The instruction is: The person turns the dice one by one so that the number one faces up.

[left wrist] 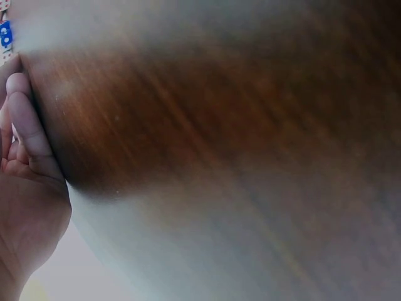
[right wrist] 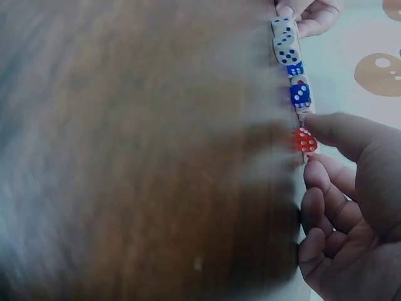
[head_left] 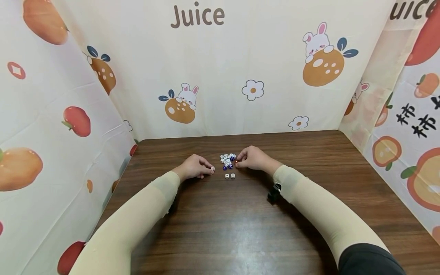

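My left hand (head_left: pixel 196 166) pinches a white die (head_left: pixel 212 168) at its fingertips, left of a small pile of dice. On the pile's other side my right hand (head_left: pixel 253 158) holds a red die (right wrist: pixel 305 140) between thumb and forefinger. White dice (head_left: pixel 226 162) with several blue dice (head_left: pixel 230 166) among them make up the pile. Just in front of it, two white dice (head_left: pixel 227 176) stand side by side. The left wrist view catches the left palm and curled fingers (left wrist: pixel 28 125) at its edge, with the pinched die hidden.
Everything lies on a dark wood-grain table (head_left: pixel 206 221). Printed fabric (head_left: pixel 220 68) with fruit and rabbits hangs behind it and along both sides. A small black device (head_left: pixel 274 193) sits at the right wrist.
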Demonstrator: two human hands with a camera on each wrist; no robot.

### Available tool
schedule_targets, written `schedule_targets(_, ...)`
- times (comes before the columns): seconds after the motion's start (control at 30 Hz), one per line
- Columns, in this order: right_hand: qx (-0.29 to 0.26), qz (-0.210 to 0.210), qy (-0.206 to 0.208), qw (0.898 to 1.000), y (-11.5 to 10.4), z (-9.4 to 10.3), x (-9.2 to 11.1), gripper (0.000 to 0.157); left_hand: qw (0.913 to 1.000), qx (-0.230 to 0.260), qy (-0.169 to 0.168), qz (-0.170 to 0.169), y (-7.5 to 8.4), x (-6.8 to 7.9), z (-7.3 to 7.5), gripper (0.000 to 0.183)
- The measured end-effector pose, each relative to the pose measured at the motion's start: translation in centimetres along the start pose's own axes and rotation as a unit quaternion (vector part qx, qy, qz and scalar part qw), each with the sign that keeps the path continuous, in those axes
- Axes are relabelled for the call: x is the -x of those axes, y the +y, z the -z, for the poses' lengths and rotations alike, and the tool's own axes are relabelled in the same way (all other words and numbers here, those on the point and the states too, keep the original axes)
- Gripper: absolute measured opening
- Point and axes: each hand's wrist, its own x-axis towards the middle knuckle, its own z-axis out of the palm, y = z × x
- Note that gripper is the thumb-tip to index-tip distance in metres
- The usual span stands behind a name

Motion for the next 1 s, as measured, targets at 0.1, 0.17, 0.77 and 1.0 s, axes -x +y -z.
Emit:
schedule_targets(0.1, 0.001, -0.004, 0.005, 1.000, -0.3, -0.2, 0.2, 0.021, 1.0000, -0.003, -0.001, -0.003, -0.1, -0.1, 0.0, 0.018)
schedule_targets(0.17, 0.005, -0.006, 0.007, 1.000, -0.4, -0.3, 0.3, 0.018, 1.0000, -0.004, -0.001, -0.004, -0.1, 0.0, -0.1, 0.018)
schedule_targets(0.77, 0.022, 0.016, 0.010, 1.000, 0.0, -0.2, 0.4, 0.012, 1.0000, -0.003, 0.000, 0.001, 0.0, 0.1, 0.0, 0.018)
schedule_targets(1.0, 0.019, 0.030, 0.002, 0.999, 0.0, -0.1, 1.3, 0.010, 1.0000, -0.004, 0.002, 0.002, 0.0, 0.0, 0.0, 0.018)
